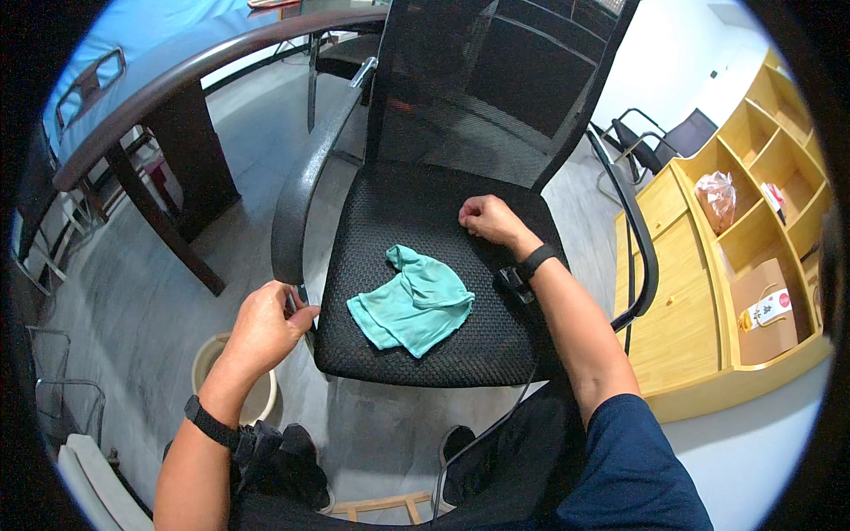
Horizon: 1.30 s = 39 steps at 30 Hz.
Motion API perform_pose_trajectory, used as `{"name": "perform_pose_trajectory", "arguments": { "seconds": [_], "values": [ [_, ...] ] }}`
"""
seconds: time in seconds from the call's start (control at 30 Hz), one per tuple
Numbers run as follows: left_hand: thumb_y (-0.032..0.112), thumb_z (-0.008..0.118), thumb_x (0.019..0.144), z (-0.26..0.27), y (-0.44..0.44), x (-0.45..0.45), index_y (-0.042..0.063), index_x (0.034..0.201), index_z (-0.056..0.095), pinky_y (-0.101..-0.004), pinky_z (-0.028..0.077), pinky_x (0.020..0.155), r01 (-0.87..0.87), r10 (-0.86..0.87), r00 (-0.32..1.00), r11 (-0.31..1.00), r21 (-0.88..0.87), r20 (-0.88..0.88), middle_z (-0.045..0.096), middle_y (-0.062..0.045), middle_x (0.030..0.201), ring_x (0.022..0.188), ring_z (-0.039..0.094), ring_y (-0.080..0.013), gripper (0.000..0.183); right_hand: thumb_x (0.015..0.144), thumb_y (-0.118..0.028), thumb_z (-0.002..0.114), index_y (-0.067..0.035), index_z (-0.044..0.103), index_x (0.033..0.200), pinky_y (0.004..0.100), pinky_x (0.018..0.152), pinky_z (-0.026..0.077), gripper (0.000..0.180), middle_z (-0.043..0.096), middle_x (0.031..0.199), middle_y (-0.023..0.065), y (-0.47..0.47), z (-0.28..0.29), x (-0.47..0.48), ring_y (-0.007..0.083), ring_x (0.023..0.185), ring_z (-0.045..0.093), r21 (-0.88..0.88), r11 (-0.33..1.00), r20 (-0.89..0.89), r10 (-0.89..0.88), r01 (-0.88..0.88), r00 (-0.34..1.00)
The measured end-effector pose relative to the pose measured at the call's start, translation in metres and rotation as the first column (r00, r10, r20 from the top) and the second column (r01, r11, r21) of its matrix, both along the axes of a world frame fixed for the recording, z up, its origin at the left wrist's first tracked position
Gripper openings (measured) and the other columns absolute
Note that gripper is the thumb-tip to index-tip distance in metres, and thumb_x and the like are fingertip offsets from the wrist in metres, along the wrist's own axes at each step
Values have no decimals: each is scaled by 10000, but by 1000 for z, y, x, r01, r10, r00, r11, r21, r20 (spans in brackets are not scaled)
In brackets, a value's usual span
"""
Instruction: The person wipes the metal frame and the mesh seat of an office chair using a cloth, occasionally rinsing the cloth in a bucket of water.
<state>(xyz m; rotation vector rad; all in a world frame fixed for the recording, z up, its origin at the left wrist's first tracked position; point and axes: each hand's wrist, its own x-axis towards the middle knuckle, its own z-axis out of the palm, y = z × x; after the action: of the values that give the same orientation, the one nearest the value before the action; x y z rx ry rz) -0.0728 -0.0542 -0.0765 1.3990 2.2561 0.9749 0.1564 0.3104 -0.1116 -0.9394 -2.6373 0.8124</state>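
A black mesh office chair (pixel 435 199) stands before me, its woven seat facing up. On the seat lies a crumpled turquoise cloth (pixel 418 299), folded over itself. My left hand (pixel 272 325) is at the front end of the left armrest (pixel 292 226), thumb and fingers about its metal support; some fingertips are hidden. My right hand (pixel 490 219) is over the seat, right of and beyond the cloth, fingers curled in with nothing visible in them. Both wrists wear black straps; a small dark device (pixel 516 284) hangs at the right one.
A cream bucket (pixel 269 398) stands on the grey floor under my left forearm. At left is a dark-edged table (pixel 219 56). A yellow wooden cabinet (pixel 677 285) with open shelves stands at right. A thin cable (pixel 485 431) runs down by my right leg; a wooden frame (pixel 385 506) lies between my feet.
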Motion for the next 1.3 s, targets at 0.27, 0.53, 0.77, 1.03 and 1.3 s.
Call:
{"name": "perform_pose_trajectory", "arguments": {
  "seconds": [0.27,0.53,0.77,1.03,1.3],
  "values": [
    [206,763,775,7,1,3,-34,801,619,-389,496,645,-7,5,999,998,-60,-41,630,-185,722,681,640,-290,281,769,-159,683,-45,707,830,405,667,522,132,697,806,150,-7,3,-4,321,753,671,134,988,46,73,-79,996],
    [237,766,789,2,0,-1,-32,801,623,-379,502,636,0,-1,1000,998,-64,-16,649,-173,728,676,648,-259,305,746,-69,632,-16,655,825,449,756,530,98,644,892,187,-31,-1,-21,370,870,642,507,848,258,22,-155,966],
    [227,761,783,4,2,2,-30,794,615,-381,493,617,6,-7,1000,999,-49,-17,638,-167,695,646,638,-253,296,740,-84,588,8,621,814,416,666,505,122,640,763,185,-12,2,-9,320,720,630,328,944,90,13,-42,996],
    [234,766,766,1,0,-2,-28,786,618,-387,484,601,19,-21,997,1000,-22,-81,620,-169,675,626,624,-255,302,863,-151,561,-67,568,905,284,664,513,95,503,747,-24,-17,36,17,96,619,495,-533,841,-184,-220,91,958],
    [254,768,763,0,-1,-3,-35,778,604,-402,478,601,7,-8,998,1000,-18,-62,609,-180,671,631,618,-283,333,923,-150,637,-40,602,886,278,637,562,122,542,790,-2,-64,49,5,72,649,534,-793,455,-407,97,-405,908]
  ]
}}
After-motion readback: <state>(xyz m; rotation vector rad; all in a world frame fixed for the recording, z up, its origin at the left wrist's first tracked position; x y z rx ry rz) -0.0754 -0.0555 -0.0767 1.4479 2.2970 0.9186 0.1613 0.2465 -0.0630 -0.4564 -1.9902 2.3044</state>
